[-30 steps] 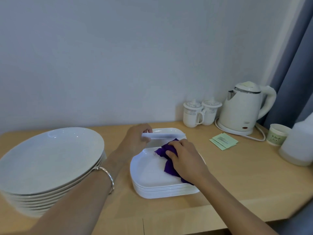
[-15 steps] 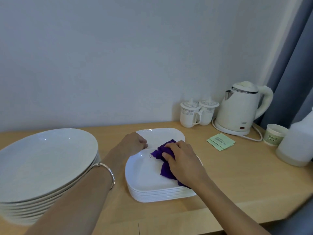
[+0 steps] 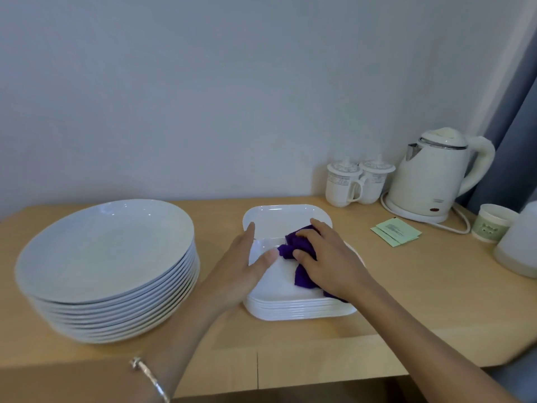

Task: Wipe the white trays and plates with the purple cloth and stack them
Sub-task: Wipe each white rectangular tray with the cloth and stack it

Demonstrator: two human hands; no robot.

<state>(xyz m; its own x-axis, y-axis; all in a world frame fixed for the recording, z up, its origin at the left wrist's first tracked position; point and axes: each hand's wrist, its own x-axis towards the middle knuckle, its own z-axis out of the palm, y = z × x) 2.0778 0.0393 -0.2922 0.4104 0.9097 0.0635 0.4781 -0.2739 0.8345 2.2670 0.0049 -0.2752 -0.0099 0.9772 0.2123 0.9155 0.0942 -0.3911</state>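
A stack of white square trays (image 3: pixel 290 311) sits mid-table. On its top tray lies the bunched purple cloth (image 3: pixel 302 245), gripped and pressed down by my right hand (image 3: pixel 334 257) with fingers curled over it. My left hand (image 3: pixel 235 271) rests flat against the stack's left edge, fingers straight and thumb on the top tray. One single white tray (image 3: pixel 279 216) lies flat on the table just behind the stack. A tall stack of round white plates (image 3: pixel 101 251) stands at the left.
At the back right are a white kettle (image 3: pixel 433 181) with its cord, two lidded mugs (image 3: pixel 340 184), green packets (image 3: pixel 395 231), a paper cup (image 3: pixel 494 225) and a white jug (image 3: pixel 520 245). The wooden table's front edge (image 3: pixel 255 370) is near me.
My left hand laid the tray it held on edge flat behind the stack, let go, and came back open to the stack's left edge. My right hand stays on the cloth.
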